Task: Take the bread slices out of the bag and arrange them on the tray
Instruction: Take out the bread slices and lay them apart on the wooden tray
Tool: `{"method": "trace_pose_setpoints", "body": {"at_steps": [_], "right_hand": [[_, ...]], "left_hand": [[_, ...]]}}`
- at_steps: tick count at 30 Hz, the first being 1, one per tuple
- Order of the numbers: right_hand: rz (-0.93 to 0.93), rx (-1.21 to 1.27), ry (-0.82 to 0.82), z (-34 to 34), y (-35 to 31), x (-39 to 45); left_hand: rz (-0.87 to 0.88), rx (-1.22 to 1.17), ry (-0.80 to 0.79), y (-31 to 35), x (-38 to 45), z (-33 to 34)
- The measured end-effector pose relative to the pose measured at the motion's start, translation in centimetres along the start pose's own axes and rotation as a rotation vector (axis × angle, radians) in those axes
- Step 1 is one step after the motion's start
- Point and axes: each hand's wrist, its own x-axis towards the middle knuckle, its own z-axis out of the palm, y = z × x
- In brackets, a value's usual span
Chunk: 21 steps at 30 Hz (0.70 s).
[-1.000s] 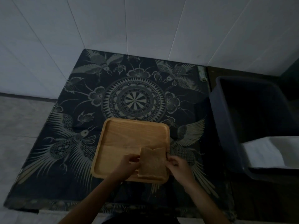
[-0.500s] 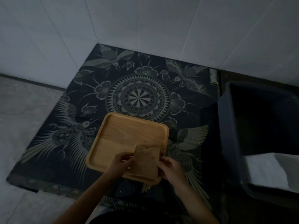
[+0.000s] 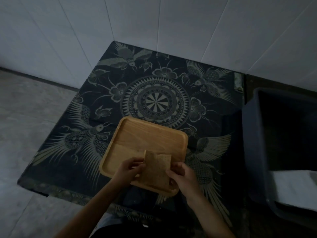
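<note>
A square wooden tray [image 3: 147,136] lies on the dark patterned cloth, near its front edge. Brown bread slices [image 3: 157,169] sit stacked over the tray's near right corner; a second slice peeks out behind the top one. My left hand [image 3: 129,170] pinches the stack's left edge and my right hand [image 3: 183,177] holds its right edge. Whether the bread rests on the tray or hovers just above it is unclear in the dim light. No bag is recognisable in view.
The patterned cloth [image 3: 154,100] covers a low table set against a white tiled wall. A dark plastic bin [image 3: 257,152] stands close at the right, with something white [image 3: 295,186] inside. Grey floor lies to the left.
The view has shifted, so the table and tray sit further right in frame. Both hands keep their hold on the bread over the same tray corner; the upper slice now looks tilted away from the one behind.
</note>
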Motion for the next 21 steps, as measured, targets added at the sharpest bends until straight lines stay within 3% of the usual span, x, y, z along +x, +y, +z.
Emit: {"method": "trace_pose_setpoints", "body": {"at_steps": [10,21], "right_hand": [[-0.029,-0.023,0.072,7.0,-2.2,0.1],[0.008,-0.011,0.093,14.2,-1.9,1.3]], "left_hand": [[0.035,0.019,-0.060,1.6,0.9,-8.1],[0.108,0.299,-0.004,1.1,2.9,-14.4]]}}
